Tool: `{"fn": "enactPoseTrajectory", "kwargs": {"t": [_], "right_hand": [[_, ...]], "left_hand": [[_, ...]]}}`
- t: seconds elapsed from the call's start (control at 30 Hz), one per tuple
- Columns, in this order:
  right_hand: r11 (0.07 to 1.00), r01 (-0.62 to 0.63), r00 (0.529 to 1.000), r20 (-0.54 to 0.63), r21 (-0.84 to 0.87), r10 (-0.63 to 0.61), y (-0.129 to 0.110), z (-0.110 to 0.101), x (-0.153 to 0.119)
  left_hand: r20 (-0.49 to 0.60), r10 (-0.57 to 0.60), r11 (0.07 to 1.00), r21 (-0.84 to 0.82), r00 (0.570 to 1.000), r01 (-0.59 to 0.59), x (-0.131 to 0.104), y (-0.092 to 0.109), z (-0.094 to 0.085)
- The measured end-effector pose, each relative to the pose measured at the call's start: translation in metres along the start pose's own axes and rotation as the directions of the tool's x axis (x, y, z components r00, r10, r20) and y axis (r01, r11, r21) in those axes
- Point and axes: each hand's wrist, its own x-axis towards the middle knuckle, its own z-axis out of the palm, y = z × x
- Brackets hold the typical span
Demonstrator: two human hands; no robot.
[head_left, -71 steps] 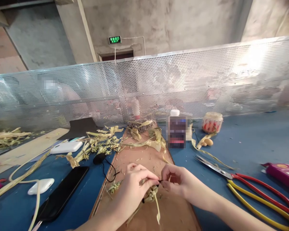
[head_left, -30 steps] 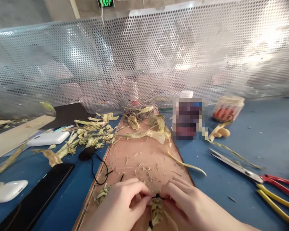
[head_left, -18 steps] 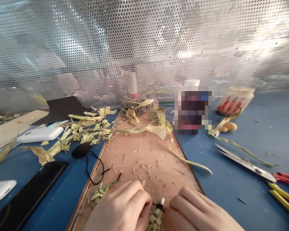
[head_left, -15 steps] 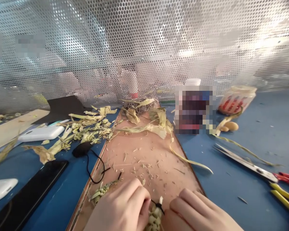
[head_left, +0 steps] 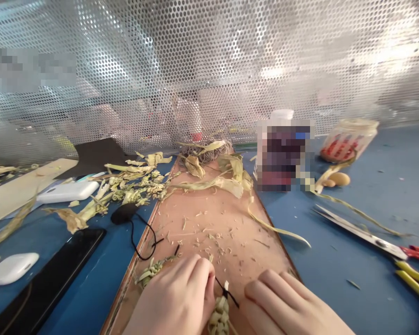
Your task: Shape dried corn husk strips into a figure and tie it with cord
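Observation:
A braid of pale green dried husk [head_left: 219,316] lies between my hands at the bottom edge, its tip bound by a black cord [head_left: 225,292]. My left hand [head_left: 181,293] is closed beside the braid, pinching the cord's left end. On the other side my right hand [head_left: 286,304] is closed on the cord's right end. The cord runs taut through a knot at the tip. Another stretch of braided husk [head_left: 152,272] shows behind my left hand, with a short black end sticking up. Both sets of fingertips are partly hidden.
Husk scraps litter the brown board [head_left: 209,218]. To the left are a black phone [head_left: 52,279], white cases [head_left: 68,190], a black cord bundle [head_left: 125,214] and husk strips [head_left: 139,181]. Scissors [head_left: 380,242], a jar [head_left: 349,139] and a blurred container [head_left: 282,158] stand or lie right. Perforated metal [head_left: 209,70] rises behind.
My hands have moved slightly apart, and more of the black cord shows stretched between them. The view has shifted a little, moving the table items slightly rightward.

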Motion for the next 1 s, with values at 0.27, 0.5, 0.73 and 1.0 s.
{"fn": "enactPoseTrajectory", "kwargs": {"t": [0.27,0.5,0.73,1.0], "right_hand": [[0.783,-0.501,0.849,0.385,0.368,0.362,0.008,-0.029,0.025],[0.341,-0.764,0.642,0.589,0.548,0.491,-0.001,-0.019,0.033],[0.037,-0.722,0.640,0.646,0.691,0.415,0.005,-0.017,0.034],[0.058,-0.633,0.746,0.589,0.772,0.310,0.033,-0.027,0.046]], "left_hand": [[0.246,-0.283,0.781,-0.501,0.927,0.372,0.002,0.000,-0.009],[0.259,-0.349,0.671,-0.602,0.901,0.433,0.006,0.010,-0.015],[0.184,-0.319,0.704,-0.611,0.930,0.362,0.009,0.009,-0.013],[0.150,-0.277,0.781,-0.541,0.949,0.314,0.022,0.008,-0.023]]}}
